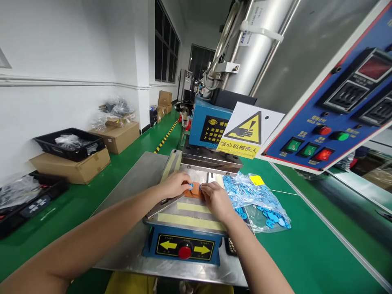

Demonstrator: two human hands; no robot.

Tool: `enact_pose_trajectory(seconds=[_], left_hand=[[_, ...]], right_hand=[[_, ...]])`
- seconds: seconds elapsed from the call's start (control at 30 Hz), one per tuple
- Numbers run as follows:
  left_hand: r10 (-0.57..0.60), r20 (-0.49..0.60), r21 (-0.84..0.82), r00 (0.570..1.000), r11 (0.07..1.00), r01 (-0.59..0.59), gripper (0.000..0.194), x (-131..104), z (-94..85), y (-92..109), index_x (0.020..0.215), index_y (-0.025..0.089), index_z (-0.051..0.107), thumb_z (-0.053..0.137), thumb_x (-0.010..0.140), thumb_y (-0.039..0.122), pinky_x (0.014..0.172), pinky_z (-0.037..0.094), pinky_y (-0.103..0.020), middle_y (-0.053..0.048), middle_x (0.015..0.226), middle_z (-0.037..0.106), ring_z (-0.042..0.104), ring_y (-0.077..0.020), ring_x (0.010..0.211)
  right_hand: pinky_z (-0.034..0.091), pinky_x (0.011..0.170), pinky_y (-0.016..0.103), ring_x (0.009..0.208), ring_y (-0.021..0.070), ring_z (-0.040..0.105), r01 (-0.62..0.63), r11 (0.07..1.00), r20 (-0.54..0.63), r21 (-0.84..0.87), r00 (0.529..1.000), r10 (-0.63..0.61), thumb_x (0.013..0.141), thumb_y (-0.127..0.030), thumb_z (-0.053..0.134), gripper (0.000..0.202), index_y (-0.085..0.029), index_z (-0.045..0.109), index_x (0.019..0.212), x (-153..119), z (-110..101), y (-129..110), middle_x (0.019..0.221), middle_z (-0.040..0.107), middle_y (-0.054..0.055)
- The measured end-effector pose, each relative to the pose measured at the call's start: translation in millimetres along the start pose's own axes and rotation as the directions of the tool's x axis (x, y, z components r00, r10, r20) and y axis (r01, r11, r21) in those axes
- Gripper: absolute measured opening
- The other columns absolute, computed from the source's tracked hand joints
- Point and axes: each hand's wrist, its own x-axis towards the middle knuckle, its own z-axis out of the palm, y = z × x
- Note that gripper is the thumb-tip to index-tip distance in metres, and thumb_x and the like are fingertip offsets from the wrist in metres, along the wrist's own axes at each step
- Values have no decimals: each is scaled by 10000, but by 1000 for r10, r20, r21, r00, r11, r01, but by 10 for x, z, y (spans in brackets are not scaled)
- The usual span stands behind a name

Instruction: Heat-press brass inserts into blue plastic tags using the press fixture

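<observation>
An orange block [193, 190] sits on the metal bed of the press [192, 207], below the press head [211, 161]. At the block's left side my left hand [176, 185] is closed, thumb and fingertips pinching a small blue piece [190, 186]. My right hand [217, 199] is at the right side of the block, its fingers bent together; a bit of blue shows at their tips. How far either blue piece rests on the block is hidden by my fingers. To the right lies a clear plastic bag [245, 190] full of flat blue parts [271, 218].
A red button [185, 252] is on the press front, between yellow arrows. The control panel [309, 134] and a warning sign [251, 130] hang at the upper right. Cardboard boxes [118, 136] and a black crate [69, 143] stand at the left wall.
</observation>
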Motion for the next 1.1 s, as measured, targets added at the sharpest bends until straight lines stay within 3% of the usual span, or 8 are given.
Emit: enact_pose_trajectory(seconds=[0.2, 0.33, 0.47, 0.63, 0.8, 1.1], left_hand=[[-3, 7, 68, 1000, 998, 3, 111, 1, 0, 76, 826, 191, 709, 602, 808, 209, 800, 439, -277, -30, 899, 680, 595, -180, 869], [7, 37, 122, 999, 992, -11, 123, -13, -47, 131, 857, 189, 711, 597, 812, 199, 822, 442, -307, -44, 919, 684, 598, -196, 888], [26, 77, 133, 997, 991, -36, 189, -68, -109, 160, 975, 188, 694, 568, 837, 214, 861, 437, -300, -53, 1014, 676, 594, -200, 951], [29, 79, 216, 996, 975, -45, 300, -182, -149, 257, 1147, 191, 619, 513, 872, 246, 881, 436, -312, -84, 1135, 628, 566, -227, 1046], [61, 85, 344, 995, 935, -86, 264, -221, -48, 262, 1080, 189, 641, 447, 909, 243, 891, 429, -341, -97, 1116, 635, 530, -254, 1089], [79, 107, 394, 991, 912, -115, 277, -198, 93, 162, 1083, 157, 623, 410, 908, 186, 836, 435, -336, -105, 1082, 627, 531, -251, 1038]], right_hand=[[492, 789, 321, 878, 207, 584, -6, 999, -29, -37, 1000, 5, 886, -131, 466, 234, -210, 677, 947, -45, 7, -32, 944, 694, 59], [506, 820, 344, 946, 209, 579, -5, 1000, -112, 5, 994, 6, 900, -134, 436, 286, -217, 639, 1083, -133, 43, -43, 1049, 688, 56], [500, 885, 382, 1050, 223, 549, -18, 999, -145, 27, 989, 22, 881, -123, 434, 384, -208, 546, 1239, -218, 86, -57, 1181, 641, 68], [493, 905, 428, 1095, 240, 544, -53, 997, -185, 47, 981, 61, 882, -170, 443, 390, -198, 524, 1262, -233, 88, -49, 1262, 586, 102], [478, 930, 476, 1142, 277, 503, -59, 998, -171, -12, 984, 57, 854, -218, 512, 343, -192, 594, 1186, -189, 100, -45, 1278, 567, 126], [461, 959, 464, 1166, 288, 476, -53, 998, -103, -37, 993, 49, 835, -199, 502, 369, -152, 617, 1182, -139, 121, -22, 1214, 614, 120]])
